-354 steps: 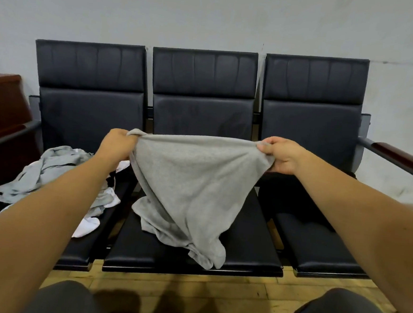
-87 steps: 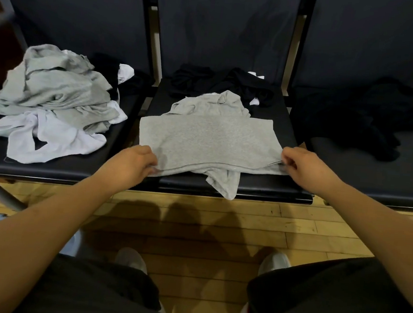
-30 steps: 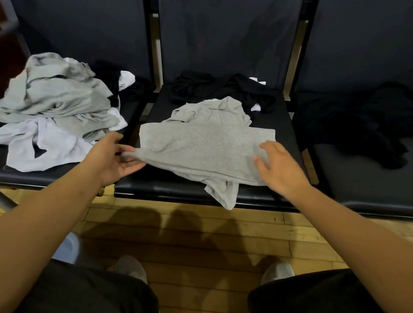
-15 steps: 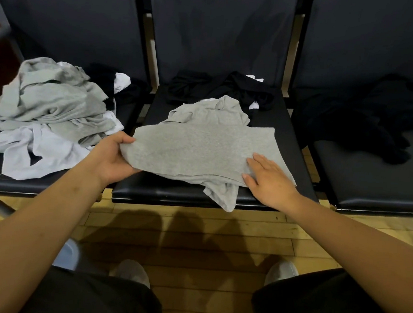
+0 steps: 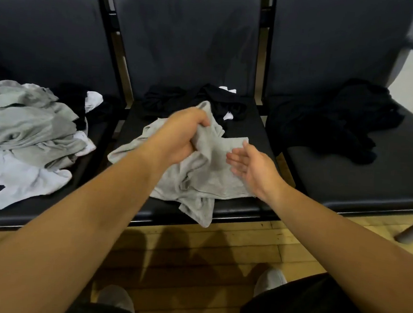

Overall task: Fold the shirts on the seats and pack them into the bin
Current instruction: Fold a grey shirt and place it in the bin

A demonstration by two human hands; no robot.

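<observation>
A: Where does the grey shirt (image 5: 206,176) lie?

B: At the centre of the frame, crumpled on the middle seat (image 5: 257,125); one corner droops over the seat's front edge, toward the wooden floor (image 5: 205,250).

A: And the left hand (image 5: 182,134)?

B: It reaches in from the lower left; its fingers are curled round a bunch of the shirt's upper part, and the cloth gathers into folds under that grip.

A: The right hand (image 5: 251,167)?

B: Just right of the other, over the shirt's right side; the fingers are straight and loosely spread, the palm turned toward the left hand; it holds nothing; whether it touches the cloth I cannot tell.

A: What else is on the seats?

B: A heap of grey and white shirts (image 5: 24,129) fills the left seat (image 5: 91,162), at the left edge of the frame; black clothes (image 5: 192,98) with a few white bits sit at the back of the middle seat, behind the grey shirt; a black garment (image 5: 331,121) lies crumpled on the right seat (image 5: 359,183), in the upper right; two light shoes (image 5: 270,280) show near the bottom.
</observation>
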